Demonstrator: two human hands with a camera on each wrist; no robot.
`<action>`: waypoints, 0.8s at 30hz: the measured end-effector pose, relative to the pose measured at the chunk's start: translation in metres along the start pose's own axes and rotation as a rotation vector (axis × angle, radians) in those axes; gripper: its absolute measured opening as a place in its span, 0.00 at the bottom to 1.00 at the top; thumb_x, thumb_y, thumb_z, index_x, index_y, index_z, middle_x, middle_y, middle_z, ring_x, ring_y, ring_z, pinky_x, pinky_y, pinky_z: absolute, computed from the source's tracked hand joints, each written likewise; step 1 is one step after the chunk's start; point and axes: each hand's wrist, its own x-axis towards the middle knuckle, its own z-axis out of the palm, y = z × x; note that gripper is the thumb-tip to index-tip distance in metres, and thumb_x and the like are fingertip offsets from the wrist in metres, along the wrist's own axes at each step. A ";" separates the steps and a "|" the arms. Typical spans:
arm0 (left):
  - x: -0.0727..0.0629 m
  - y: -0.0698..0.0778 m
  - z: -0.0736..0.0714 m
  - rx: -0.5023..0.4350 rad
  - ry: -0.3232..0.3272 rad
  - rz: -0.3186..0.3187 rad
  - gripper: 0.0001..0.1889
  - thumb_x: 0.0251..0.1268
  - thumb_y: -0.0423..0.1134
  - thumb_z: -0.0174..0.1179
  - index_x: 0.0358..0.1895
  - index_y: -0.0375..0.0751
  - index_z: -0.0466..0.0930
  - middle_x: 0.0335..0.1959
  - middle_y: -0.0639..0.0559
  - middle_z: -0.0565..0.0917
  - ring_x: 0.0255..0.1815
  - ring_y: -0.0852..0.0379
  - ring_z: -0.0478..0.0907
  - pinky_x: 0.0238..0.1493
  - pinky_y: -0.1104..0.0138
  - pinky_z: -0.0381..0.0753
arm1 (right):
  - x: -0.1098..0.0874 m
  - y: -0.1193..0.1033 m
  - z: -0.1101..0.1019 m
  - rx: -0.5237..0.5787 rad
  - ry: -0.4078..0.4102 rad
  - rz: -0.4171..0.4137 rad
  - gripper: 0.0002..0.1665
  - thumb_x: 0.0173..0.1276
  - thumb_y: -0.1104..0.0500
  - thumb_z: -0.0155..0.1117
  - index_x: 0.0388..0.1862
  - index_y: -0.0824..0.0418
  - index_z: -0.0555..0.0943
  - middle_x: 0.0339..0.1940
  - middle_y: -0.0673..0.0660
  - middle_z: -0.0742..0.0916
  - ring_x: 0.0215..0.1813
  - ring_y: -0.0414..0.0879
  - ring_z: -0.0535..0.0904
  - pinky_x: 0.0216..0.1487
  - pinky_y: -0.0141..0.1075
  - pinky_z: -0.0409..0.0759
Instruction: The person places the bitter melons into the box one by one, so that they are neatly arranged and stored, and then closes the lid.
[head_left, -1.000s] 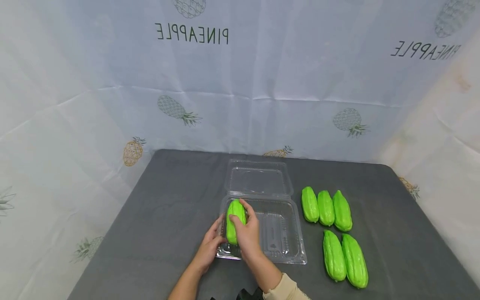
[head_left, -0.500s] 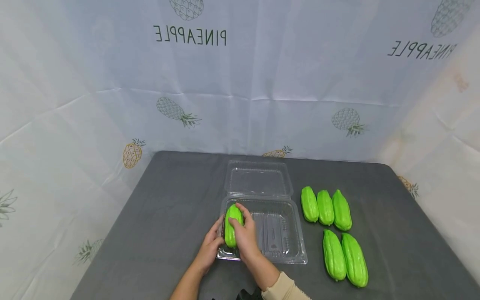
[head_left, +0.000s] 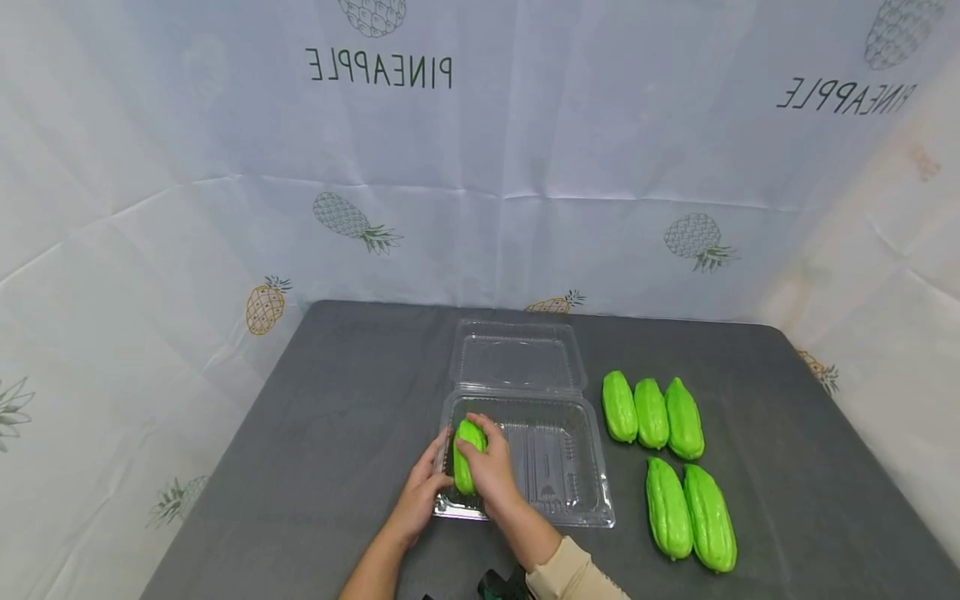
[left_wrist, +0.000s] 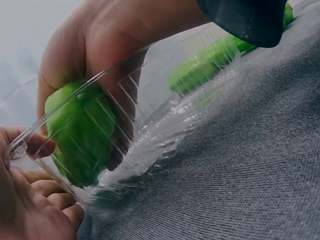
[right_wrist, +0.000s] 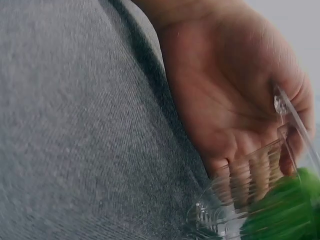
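Note:
In the head view a clear plastic clamshell container (head_left: 551, 467) lies open, its lid (head_left: 517, 358) folded back. My right hand (head_left: 491, 471) holds a bright green ridged gourd (head_left: 467, 458) at the container's left end, inside the walls. The left hand (head_left: 416, 492) grips the left rim; in the left wrist view its thumb reaches over the edge while the other fingers stay outside the wall. There the gourd (left_wrist: 80, 132) shows through the plastic, the right hand around it. Through the right wrist camera, the left palm (right_wrist: 230, 95) appears against the wall, the gourd (right_wrist: 287, 212) low at right.
Right of the container, three similar gourds (head_left: 651, 412) lie in a back row and two more (head_left: 690, 512) nearer the front. A patterned white curtain (head_left: 480, 142) hangs behind the dark grey table (head_left: 352, 375). A dark object (head_left: 502, 586) sits by the right wrist.
The right hand and the gourd have moved slightly down the picture, toward the container's near left corner. The left hand and the other gourds stay almost where they were.

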 end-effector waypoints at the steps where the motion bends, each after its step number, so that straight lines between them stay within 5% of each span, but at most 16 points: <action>1: 0.000 0.000 0.000 0.013 0.006 0.000 0.38 0.54 0.25 0.43 0.73 0.33 0.44 0.75 0.38 0.46 0.75 0.42 0.41 0.58 0.86 0.55 | 0.000 0.000 0.000 -0.006 -0.003 0.002 0.26 0.60 0.66 0.59 0.59 0.66 0.73 0.68 0.71 0.66 0.65 0.64 0.64 0.59 0.52 0.69; 7: 0.000 -0.001 0.000 0.034 0.027 0.003 0.30 0.67 0.34 0.37 0.73 0.35 0.47 0.75 0.37 0.48 0.75 0.41 0.42 0.66 0.74 0.53 | 0.001 0.001 -0.001 -0.018 -0.009 -0.020 0.25 0.60 0.66 0.60 0.58 0.67 0.74 0.68 0.70 0.66 0.68 0.68 0.59 0.64 0.57 0.62; 13: 0.000 -0.001 0.000 0.014 0.023 0.020 0.28 0.70 0.35 0.37 0.73 0.33 0.47 0.75 0.36 0.47 0.75 0.41 0.40 0.57 0.88 0.52 | 0.002 0.002 0.000 -0.018 -0.023 0.014 0.24 0.62 0.66 0.53 0.59 0.66 0.74 0.69 0.68 0.65 0.70 0.67 0.57 0.65 0.57 0.61; 24: -0.001 -0.004 -0.003 -0.015 -0.028 0.051 0.31 0.69 0.34 0.38 0.72 0.29 0.42 0.74 0.32 0.44 0.74 0.40 0.38 0.57 0.89 0.53 | 0.003 0.001 0.000 -0.069 -0.132 0.077 0.34 0.57 0.72 0.52 0.66 0.64 0.66 0.74 0.71 0.52 0.72 0.69 0.48 0.67 0.60 0.57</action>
